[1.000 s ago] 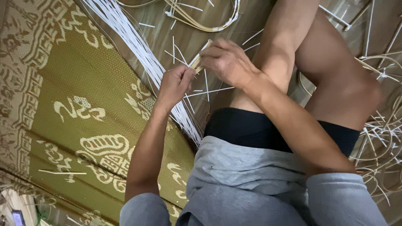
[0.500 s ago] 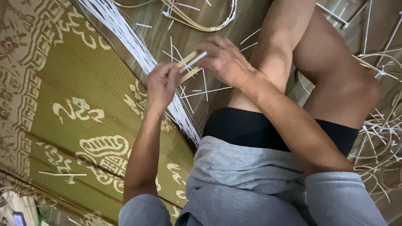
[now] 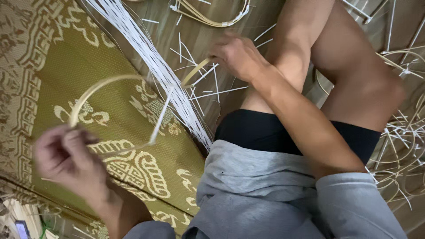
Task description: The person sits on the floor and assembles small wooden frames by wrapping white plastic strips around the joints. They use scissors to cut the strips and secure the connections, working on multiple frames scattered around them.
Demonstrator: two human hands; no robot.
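Note:
My left hand (image 3: 66,157) is low at the left, blurred, pinching one end of a thin bamboo strip (image 3: 99,86) that bends in a wide arc over the green mat. My right hand (image 3: 237,55) is higher, near my bare knee, gripping the other end of the same strip where it crosses a long bundle of white slivers (image 3: 150,62). A second pale strip runs from the arc toward my left hand.
A green and gold woven mat (image 3: 53,57) covers the left. Loose slivers lie on the wooden floor (image 3: 212,33), a coiled hoop of strips (image 3: 212,13) at the top, and tangled strips (image 3: 403,141) at the right. My folded legs (image 3: 349,75) fill the middle right.
My left hand has swung from beside the right hand down and to the left, pulling the strip out into a wide arc. My right hand stayed near the knee.

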